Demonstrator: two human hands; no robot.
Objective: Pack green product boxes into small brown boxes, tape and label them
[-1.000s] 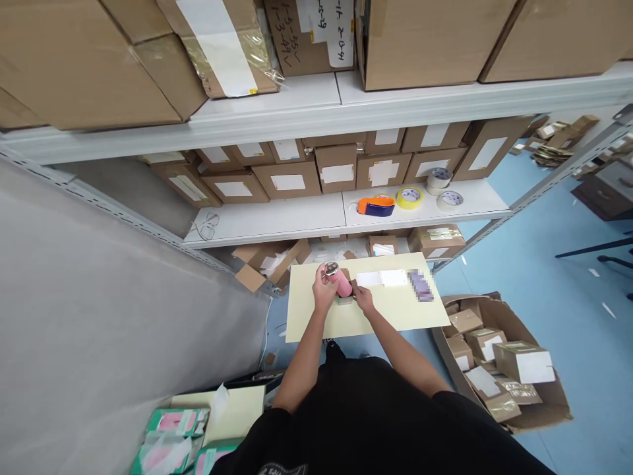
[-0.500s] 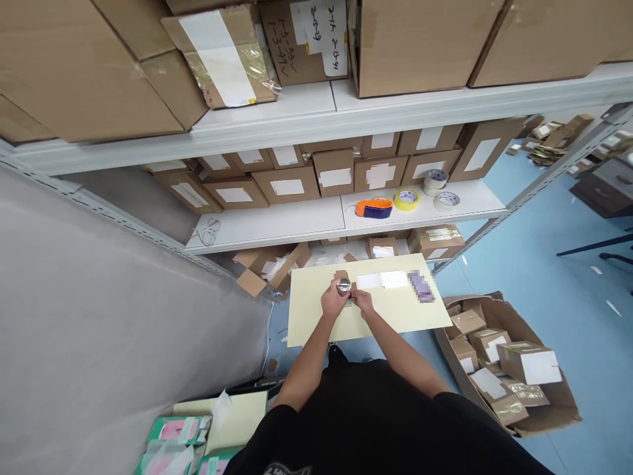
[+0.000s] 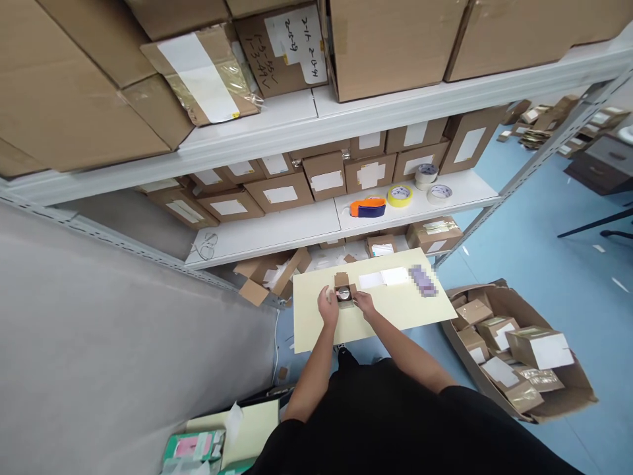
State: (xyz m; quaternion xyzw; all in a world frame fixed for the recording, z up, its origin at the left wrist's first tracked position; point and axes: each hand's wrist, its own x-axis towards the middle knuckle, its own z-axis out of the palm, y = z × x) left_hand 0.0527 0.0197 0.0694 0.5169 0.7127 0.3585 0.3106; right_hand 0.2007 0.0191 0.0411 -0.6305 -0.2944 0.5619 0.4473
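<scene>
A round, shiny silver object point(image 3: 343, 293) lies inside a small open cardboard box point(image 3: 341, 279) on the pale yellow board point(image 3: 316, 330). My left hand point(image 3: 327, 307) is at the box's left side, its fingers apart and holding nothing. On the right side, my right hand point(image 3: 363, 301) has its fingers closed on the box's edge or flap. White papers point(image 3: 394, 276) and a blurred purple item point(image 3: 422, 281) lie on the board, to the right of the box.
Boxes, an orange and blue tape dispenser point(image 3: 368, 208) and a yellow tape roll point(image 3: 399, 195) stand on the shelf point(image 3: 277, 231) ahead. A large carton point(image 3: 583, 389) of small boxes is on the floor at right. Green packages point(image 3: 173, 448) lie at lower left.
My left hand has let go of the silver object, which now sits in the small box, and has moved slightly left. My right hand stays at the box. The camera view has shifted.
</scene>
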